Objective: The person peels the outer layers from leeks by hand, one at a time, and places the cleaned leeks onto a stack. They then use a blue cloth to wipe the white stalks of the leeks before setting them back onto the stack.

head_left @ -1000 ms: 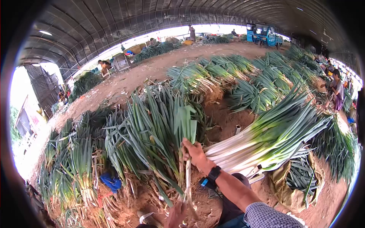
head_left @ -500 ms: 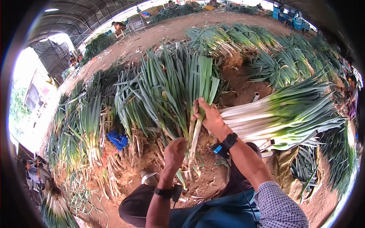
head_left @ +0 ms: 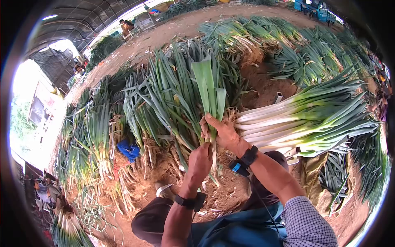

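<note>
One leek (head_left: 210,96) in my right hand (head_left: 220,133), fingers closed round its stalk; left fingers (head_left: 200,160) curled against it just below. Dirt floor (head_left: 222,197) under a ribbed roof (head_left: 88,24). Held above it, leaves point up and away, root end toward me. Broad, flat-cut green leaves, pale stalk.

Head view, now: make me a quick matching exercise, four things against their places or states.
1. Right hand
2. Blue bundle
3. Pale-stemmed leek pile
4. Brown sack

A. Lying to the right of the hands, green leaf ends pointing right
B. At the lower right, beside dark green leaves
C. Fingers closed around a leek, just above the left hand in the view
D. Among the rooty leeks on the left

Pairs: 1-C, 2-D, 3-A, 4-B
</note>
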The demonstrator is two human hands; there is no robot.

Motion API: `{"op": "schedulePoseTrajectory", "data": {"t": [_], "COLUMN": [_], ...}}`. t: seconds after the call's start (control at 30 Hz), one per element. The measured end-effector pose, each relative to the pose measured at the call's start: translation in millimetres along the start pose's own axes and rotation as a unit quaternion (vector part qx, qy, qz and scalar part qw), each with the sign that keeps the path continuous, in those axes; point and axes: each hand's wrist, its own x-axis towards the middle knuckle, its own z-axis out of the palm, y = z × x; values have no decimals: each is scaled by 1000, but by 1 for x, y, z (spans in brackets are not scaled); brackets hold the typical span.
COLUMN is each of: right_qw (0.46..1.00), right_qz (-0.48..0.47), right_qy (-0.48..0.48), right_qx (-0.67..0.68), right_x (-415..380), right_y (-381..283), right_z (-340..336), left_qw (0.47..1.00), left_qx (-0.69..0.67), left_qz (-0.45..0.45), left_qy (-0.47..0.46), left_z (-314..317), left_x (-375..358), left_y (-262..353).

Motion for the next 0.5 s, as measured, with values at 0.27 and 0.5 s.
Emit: {"op": "schedulePoseTrajectory", "data": {"t": [0.27, 0.5], "right_qw": [991, 998], "right_qz": [-48, 10], "right_qy": [100, 18], "right_qx": [-78, 55], "right_x": [1, -1], "right_y": [16, 8], "right_z": [6, 3], "left_qw": [999, 990], "left_qx": [42, -86], "left_qz": [9, -4], "left_qy": [16, 111], "left_z": [12, 8], "left_x": [-7, -11], "left_y": [-10, -28]}}
